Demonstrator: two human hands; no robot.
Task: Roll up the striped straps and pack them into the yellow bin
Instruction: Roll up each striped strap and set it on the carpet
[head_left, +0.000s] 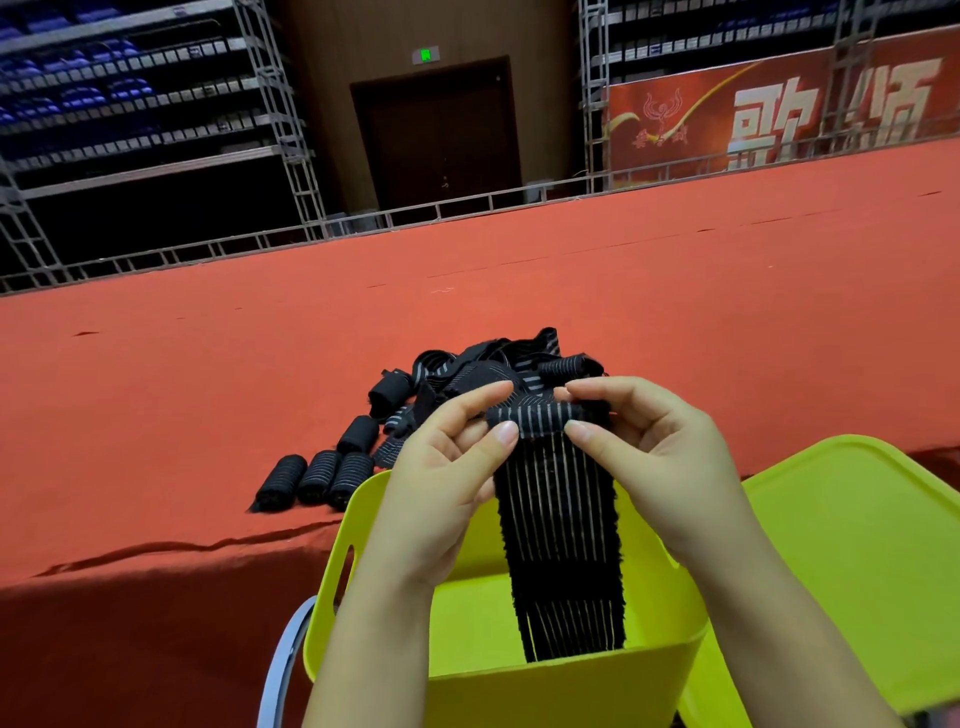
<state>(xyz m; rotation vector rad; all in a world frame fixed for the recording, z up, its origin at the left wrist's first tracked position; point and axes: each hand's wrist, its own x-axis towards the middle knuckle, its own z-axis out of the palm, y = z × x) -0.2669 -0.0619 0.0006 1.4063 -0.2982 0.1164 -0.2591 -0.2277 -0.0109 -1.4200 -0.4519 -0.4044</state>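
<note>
Two hands are holding up one striped strap (558, 525) in the middle of the frame. The left hand (441, 467) is pinching the top left end of the strap between its thumb and curled fingers. The right hand (654, 447) is pinching the top right end the same way. The top of the strap is curling over into a small roll between the two hands — the rest is hanging straight down.

The long end of the strap is dangling into the yellow bin (467, 675), which is sitting at the bottom middle of the frame. The bin is open on top, and only the hanging strap is showing inside it. A yellow lid (857, 545) is lying just beside the bin at the lower right.

Behind the hands, a loose pile of straps (483, 364) is lying on the red tabletop (208, 389) — all black with thin pale stripes and tangled together. To the left of the pile, some rolled straps (317, 478) are resting on the tabletop near its front edge, three of them side by side and more a bit farther back.

Far back, at the top middle of the frame, a dark door (441, 135) is standing under a small green sign (425, 54). A red banner (779, 114) is hanging at the upper right.
</note>
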